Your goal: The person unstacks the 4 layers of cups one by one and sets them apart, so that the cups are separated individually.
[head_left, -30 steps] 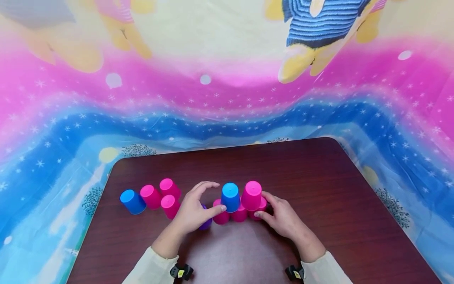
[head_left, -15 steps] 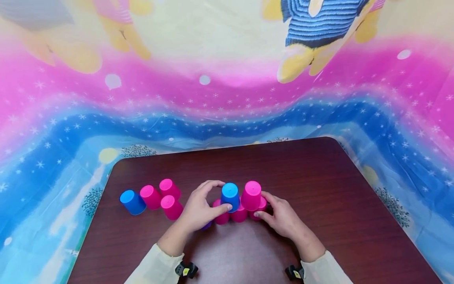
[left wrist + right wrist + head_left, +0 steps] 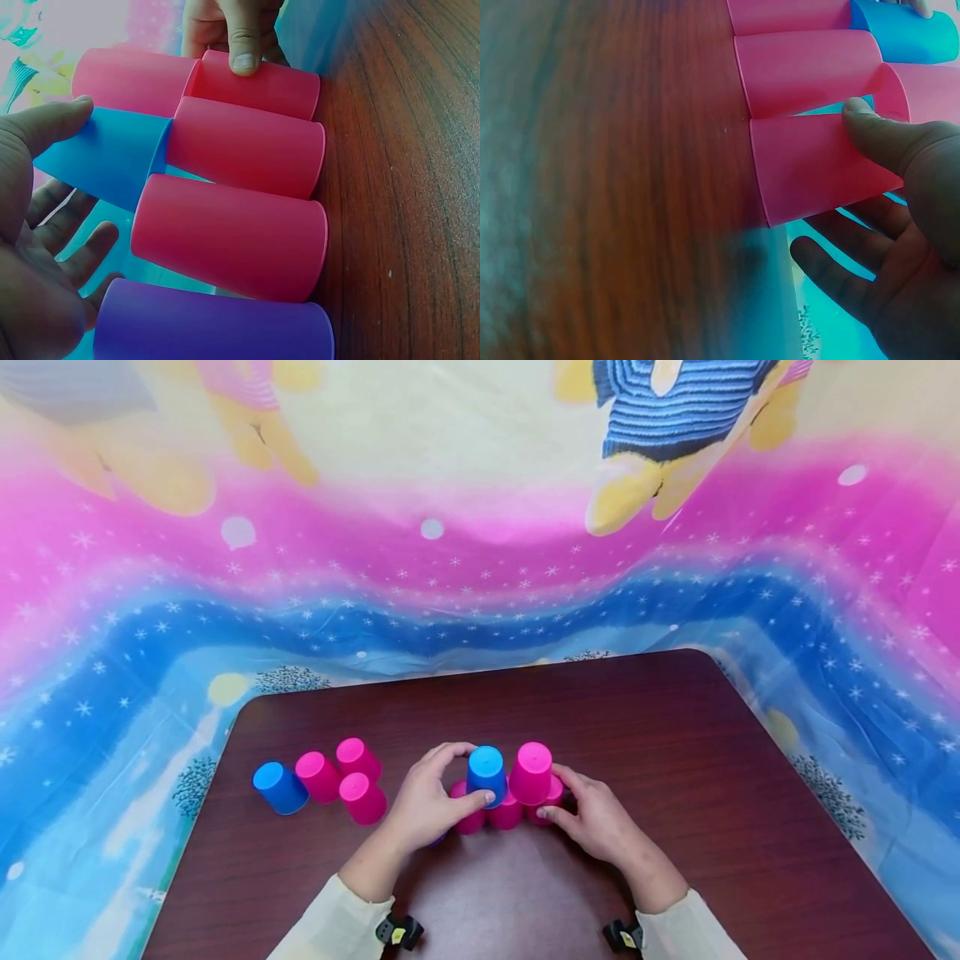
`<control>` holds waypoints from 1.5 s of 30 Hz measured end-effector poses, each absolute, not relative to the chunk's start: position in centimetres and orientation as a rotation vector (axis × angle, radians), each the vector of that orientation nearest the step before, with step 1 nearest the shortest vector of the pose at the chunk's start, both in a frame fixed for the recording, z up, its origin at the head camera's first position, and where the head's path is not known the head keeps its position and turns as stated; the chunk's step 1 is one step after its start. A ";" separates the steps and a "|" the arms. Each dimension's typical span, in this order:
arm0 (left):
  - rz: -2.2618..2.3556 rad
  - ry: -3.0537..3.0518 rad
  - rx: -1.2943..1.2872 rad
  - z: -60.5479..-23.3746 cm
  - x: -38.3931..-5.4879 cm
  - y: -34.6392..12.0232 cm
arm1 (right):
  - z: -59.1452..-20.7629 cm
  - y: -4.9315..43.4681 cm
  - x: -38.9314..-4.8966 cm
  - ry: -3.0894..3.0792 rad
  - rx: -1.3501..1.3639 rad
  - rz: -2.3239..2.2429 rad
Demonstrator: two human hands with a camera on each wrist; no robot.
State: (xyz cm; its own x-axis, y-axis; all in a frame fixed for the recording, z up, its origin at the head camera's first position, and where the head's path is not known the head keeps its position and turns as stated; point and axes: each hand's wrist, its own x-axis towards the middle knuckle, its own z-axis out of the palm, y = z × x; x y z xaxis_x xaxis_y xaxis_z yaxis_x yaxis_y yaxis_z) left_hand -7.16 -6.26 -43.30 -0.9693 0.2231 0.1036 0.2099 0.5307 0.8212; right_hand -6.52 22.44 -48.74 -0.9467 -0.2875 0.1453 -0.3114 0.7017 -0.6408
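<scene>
Upside-down cups form two levels in front of me. A blue cup (image 3: pixel 487 770) and a pink cup (image 3: pixel 533 772) stand on a lower row of pink cups, among them a middle one (image 3: pixel 506 814). My left hand (image 3: pixel 423 806) holds the upper blue cup, thumb on its near side and fingers reaching behind. My right hand (image 3: pixel 597 820) grips the right-end lower pink cup (image 3: pixel 817 165) between thumb and fingers. At the row's left end stands a purple cup (image 3: pixel 217 322), mostly hidden under my left hand in the head view.
To the left, a blue cup (image 3: pixel 281 787) and several pink cups (image 3: pixel 363 798) stand upside down on the brown table (image 3: pixel 675 735). A printed cloth (image 3: pixel 480 560) hangs behind the table's far edge.
My left hand has moved right and closed its thumb and fingers onto the upper blue cup, covering more of the purple cup. My right hand has stayed in place.
</scene>
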 end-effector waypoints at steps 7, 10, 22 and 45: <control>1.482 2.748 0.340 -43.2 -7.0 -6.5 | -48.7 22.4 -6.6 -2.870 0.495 1.085; 1.503 2.746 0.332 -43.2 -7.0 -6.7 | -48.7 22.4 -6.6 -2.864 0.501 1.078; 1.556 2.767 0.301 -43.3 -7.0 -8.2 | -48.7 22.4 -6.6 -2.833 0.540 1.073; 1.580 2.781 0.155 -43.0 -6.2 -11.3 | -48.8 22.4 -6.5 -2.830 0.554 1.060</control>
